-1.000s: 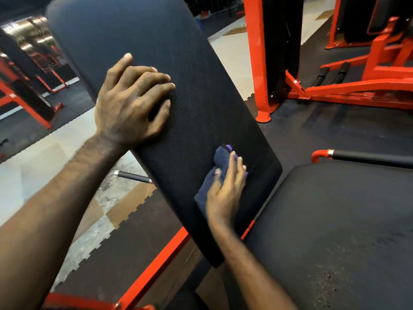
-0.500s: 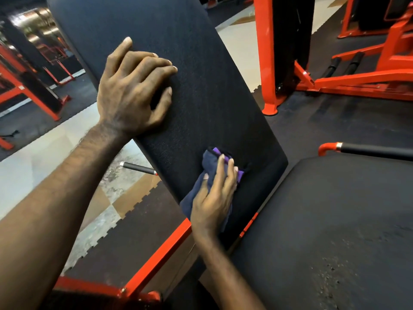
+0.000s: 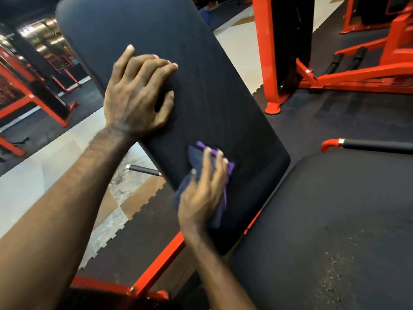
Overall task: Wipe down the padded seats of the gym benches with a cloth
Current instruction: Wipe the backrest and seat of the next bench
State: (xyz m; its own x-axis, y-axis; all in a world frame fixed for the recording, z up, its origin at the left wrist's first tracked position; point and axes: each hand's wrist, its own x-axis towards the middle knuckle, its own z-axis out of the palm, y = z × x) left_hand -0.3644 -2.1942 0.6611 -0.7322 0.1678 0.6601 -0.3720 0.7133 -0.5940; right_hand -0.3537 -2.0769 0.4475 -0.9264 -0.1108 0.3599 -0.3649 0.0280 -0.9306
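The inclined back pad (image 3: 201, 90) is taken as the landmark; its long axis runs from its upper end at top left down to its lower end beside the seat pad (image 3: 324, 231), which lies just to its right and shows pale specks near its front. Orange frame members (image 3: 161, 262) are seen below the back pad, and an orange machine (image 3: 274, 63) stands well beyond it.

The left hand (image 3: 136, 97) is braced on the back pad's left edge, fingers spread and bent over the surface, holding nothing else. The right hand (image 3: 201, 193) is pressed flat, fingers nearly straight, on the dark blue and purple cloth (image 3: 196, 157) at the pad's lower part.

Compared with a second ago, the cloth and right hand have been drawn toward the pad's lower left edge, part of the cloth now hanging past it. A stroke along the lower band is judged under way; the seat pad appears not yet wiped.
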